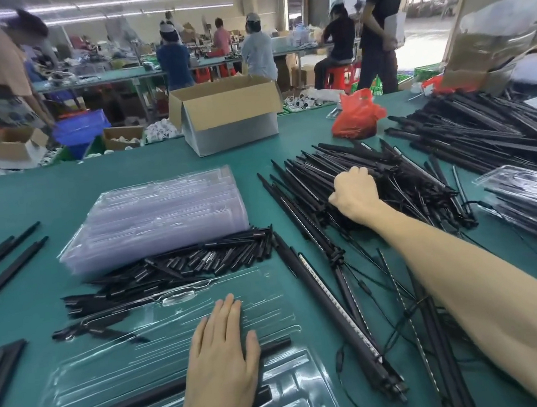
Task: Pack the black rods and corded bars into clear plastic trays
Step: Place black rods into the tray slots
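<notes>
Your left hand (221,351): flat, released, pinning clear tray (119,366) steady | your right hand (353,193): curled round corded bars (401,193) in pile, probably fetching the next load

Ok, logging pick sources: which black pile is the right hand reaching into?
The middle pile of corded bars, where the right hand grips; the short rods and far-right heap lie untouched.

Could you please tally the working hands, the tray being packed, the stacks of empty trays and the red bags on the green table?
Open clear plastic tray: 1
Bare hands: 2, left hand flat on that tray, right hand gripping black corded bars
Stack of empty clear plastic trays: 1
Red plastic bag: 1
Total: 5
</notes>
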The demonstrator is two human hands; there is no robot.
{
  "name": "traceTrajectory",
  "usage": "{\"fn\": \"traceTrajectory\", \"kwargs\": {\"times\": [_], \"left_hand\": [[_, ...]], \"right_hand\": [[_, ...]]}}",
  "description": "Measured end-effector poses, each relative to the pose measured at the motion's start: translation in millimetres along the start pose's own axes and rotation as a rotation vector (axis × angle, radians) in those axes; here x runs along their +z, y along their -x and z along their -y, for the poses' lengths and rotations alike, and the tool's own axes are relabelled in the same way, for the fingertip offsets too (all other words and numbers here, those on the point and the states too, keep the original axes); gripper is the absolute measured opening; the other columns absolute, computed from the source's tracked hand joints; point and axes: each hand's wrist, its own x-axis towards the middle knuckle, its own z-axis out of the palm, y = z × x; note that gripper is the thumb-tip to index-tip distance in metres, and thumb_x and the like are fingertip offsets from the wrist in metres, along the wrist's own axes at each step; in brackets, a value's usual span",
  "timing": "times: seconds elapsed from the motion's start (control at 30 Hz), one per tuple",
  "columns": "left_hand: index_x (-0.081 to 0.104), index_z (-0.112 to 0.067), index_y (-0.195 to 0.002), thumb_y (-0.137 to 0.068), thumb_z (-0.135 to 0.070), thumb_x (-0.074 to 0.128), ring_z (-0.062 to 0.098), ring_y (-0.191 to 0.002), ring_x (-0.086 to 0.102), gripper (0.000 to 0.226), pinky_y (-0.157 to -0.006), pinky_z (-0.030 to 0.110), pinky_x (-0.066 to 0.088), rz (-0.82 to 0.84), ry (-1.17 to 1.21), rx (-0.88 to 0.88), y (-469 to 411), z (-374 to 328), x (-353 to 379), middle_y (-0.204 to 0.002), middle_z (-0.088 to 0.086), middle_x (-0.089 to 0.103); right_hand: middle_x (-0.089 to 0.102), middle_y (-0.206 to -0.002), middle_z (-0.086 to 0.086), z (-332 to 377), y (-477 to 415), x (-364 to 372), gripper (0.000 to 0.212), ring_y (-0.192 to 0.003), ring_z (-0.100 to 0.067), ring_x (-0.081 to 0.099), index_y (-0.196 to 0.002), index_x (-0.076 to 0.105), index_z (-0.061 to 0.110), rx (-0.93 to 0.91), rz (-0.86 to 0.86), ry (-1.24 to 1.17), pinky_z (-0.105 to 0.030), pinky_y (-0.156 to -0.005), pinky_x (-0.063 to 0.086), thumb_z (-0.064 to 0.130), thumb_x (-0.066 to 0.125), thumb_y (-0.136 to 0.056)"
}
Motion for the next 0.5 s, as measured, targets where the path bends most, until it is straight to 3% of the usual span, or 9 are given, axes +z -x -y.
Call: {"fn": "traceTrajectory", "kwargs": {"times": [0.1, 0.3, 0.4, 0.5], "left_hand": [[0.004, -0.033, -0.160, -0.101, -0.054, 0.009, -0.006, -0.149, -0.013, 0.062, -0.124, 0.027, -0.009, -0.007, 0.035, -0.004, 2, -3, -3, -0.165, -0.021, -0.005], [0.007, -0.032, -0.160, -0.101, -0.054, 0.009, -0.005, -0.149, -0.010, 0.063, -0.123, 0.026, -0.011, -0.030, 0.051, 0.002, 3, -2, -4, -0.166, -0.019, -0.001], [0.007, -0.032, -0.160, -0.101, -0.054, 0.009, -0.004, -0.149, -0.010, 0.063, -0.122, 0.025, -0.012, -0.034, 0.055, 0.003, 4, -1, -3, -0.166, -0.019, -0.001], [0.007, -0.032, -0.160, -0.100, -0.055, 0.007, -0.004, -0.150, -0.009, 0.065, -0.121, 0.024, -0.013, -0.033, 0.055, -0.002, 3, -1, -3, -0.166, -0.019, -0.001]], "right_hand": [[0.061, -0.121, -0.022, -3, 10, -8, 0.049, -0.114, -0.038, 0.054, -0.117, 0.060, -0.002, 0.059, 0.005, -0.019, -0.041, -0.093, 0.045, 0.038, 0.067, -0.090], [0.052, -0.134, -0.027, -2, 21, -17, 0.050, -0.124, -0.043, 0.048, -0.129, 0.044, -0.001, 0.033, 0.129, -0.090, -0.045, -0.097, 0.044, 0.033, 0.062, -0.097], [0.049, -0.135, -0.025, -4, 26, -14, 0.053, -0.124, -0.041, 0.046, -0.131, 0.045, 0.001, 0.000, 0.112, -0.081, -0.045, -0.097, 0.044, 0.041, 0.057, -0.100], [0.047, -0.135, -0.022, -3, 29, -13, 0.062, -0.126, -0.037, 0.044, -0.130, 0.046, 0.003, -0.017, 0.147, -0.090, -0.045, -0.098, 0.044, 0.049, 0.063, -0.093]]}}
